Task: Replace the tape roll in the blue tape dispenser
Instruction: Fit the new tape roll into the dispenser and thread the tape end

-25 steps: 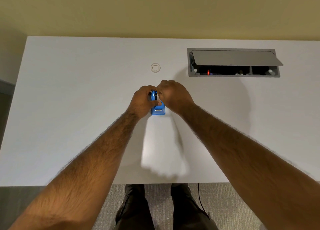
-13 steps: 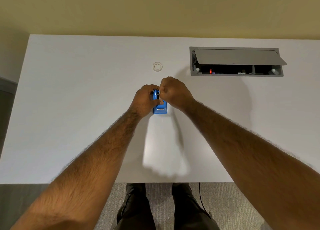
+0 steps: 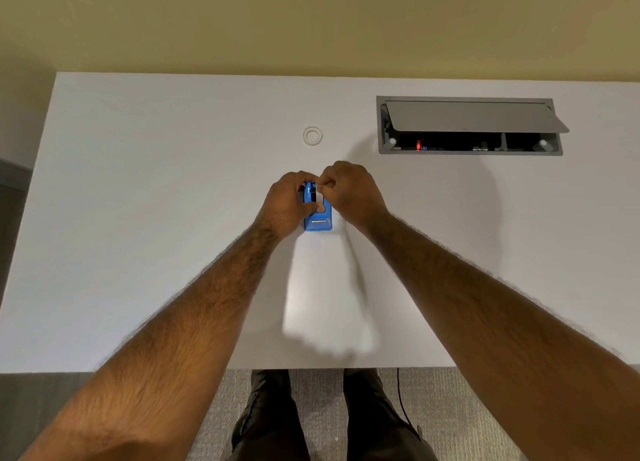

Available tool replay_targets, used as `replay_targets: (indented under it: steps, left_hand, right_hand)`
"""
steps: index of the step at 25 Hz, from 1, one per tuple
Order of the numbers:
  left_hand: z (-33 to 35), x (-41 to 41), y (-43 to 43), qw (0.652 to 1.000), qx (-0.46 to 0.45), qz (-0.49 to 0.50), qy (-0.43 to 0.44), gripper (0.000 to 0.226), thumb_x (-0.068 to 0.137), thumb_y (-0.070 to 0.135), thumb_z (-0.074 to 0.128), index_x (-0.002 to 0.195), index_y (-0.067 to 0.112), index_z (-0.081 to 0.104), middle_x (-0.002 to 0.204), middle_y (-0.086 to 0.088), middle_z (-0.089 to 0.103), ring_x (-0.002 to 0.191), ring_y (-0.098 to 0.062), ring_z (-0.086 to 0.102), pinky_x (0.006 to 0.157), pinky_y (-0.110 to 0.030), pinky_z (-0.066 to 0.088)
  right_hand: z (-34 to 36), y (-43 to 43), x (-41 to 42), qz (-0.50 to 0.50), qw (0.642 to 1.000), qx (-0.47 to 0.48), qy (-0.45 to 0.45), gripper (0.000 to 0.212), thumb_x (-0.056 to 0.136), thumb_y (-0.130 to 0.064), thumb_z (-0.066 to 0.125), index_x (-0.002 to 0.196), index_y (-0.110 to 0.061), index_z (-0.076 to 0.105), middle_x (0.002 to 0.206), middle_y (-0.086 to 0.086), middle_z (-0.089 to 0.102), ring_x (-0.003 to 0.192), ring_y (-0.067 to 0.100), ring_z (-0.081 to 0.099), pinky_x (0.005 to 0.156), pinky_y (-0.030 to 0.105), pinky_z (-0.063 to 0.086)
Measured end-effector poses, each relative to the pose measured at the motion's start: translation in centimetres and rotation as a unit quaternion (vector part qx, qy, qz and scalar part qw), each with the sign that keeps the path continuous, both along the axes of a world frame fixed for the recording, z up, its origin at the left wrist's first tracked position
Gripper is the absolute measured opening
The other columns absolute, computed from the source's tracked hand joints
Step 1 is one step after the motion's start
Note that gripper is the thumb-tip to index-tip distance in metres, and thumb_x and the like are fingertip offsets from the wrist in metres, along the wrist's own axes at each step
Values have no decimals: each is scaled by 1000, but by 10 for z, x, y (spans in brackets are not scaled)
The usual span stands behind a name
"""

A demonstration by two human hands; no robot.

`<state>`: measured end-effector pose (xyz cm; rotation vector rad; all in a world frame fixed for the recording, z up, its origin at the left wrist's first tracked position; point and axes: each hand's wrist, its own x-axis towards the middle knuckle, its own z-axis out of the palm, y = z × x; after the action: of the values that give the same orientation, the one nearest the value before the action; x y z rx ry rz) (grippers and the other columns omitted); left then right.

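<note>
- While the left hand (image 3: 287, 204) kept its grip closed around the blue tape dispenser (image 3: 317, 214) on the table (image 3: 138, 218), little had shifted.
- The right hand (image 3: 349, 192) pinched something at the top; the tape roll (image 3: 312, 135) lay apart, uninstalled.

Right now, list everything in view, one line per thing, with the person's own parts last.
tape dispenser: one, blue, near the middle of the table, between the two hands.
tape ring: one, clear or whitish, lying flat on the table beyond the dispenser, apart from it.
cable hatch: one, grey, set into the table's far right, lid propped open, a small red light inside.
table: one, white, fills most of the view.
wall: yellowish, behind the table.
carpet: grey, under the table's near edge.
cord: one, thin, black, on the carpet.
left hand: grips the dispenser's left side.
right hand: fingers pinched at the dispenser's top.
legs: two, dark trousers, bottom centre.
</note>
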<state>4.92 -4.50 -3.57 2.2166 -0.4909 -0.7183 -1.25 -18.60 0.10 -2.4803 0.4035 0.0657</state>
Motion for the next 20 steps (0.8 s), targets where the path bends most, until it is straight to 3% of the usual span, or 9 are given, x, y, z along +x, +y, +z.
replay_targets:
  steps: [5,10,13,16,20]
  left_hand:
    - [-2,-1,0,1000,3,-9,-16,49,74,27,84,117,21,61,110,5,62,95,-14,56,86,-25,43]
    - [-2,-1,1,999,-7,-17,-28,49,75,26,83,120,20,63,115,1,64,99,-16,58,90,-29,47]
    - [1,-1,2,999,-16,-25,-30,44,78,26,82,117,21,64,113,0,64,97,-16,59,90,-31,50]
    - [5,-1,2,999,-27,-32,-27,39,79,22,80,114,18,66,111,-2,66,98,-19,61,92,-35,52]
    - [7,-1,1,999,-16,-29,-15,40,78,17,80,115,17,64,113,-3,65,97,-20,61,93,-35,51]
  right_hand:
    - [2,9,-8,-41,999,16,-6,21,94,-17,50,88,-3,65,86,12,66,77,23,61,70,36,52]
    - [-5,23,-21,-146,986,77,10,21,89,-11,50,70,-5,57,72,13,62,63,20,51,57,29,39]
    - [-5,33,-24,-209,972,105,-2,14,87,-11,55,87,-6,67,83,7,69,69,17,57,60,20,42]
    - [-4,37,-23,-155,987,37,-28,20,90,-14,55,105,-8,66,95,8,66,77,17,56,68,24,41]
    - [-5,27,-17,-74,997,-27,-2,22,97,-17,49,99,-4,67,90,13,66,76,23,60,67,26,43]
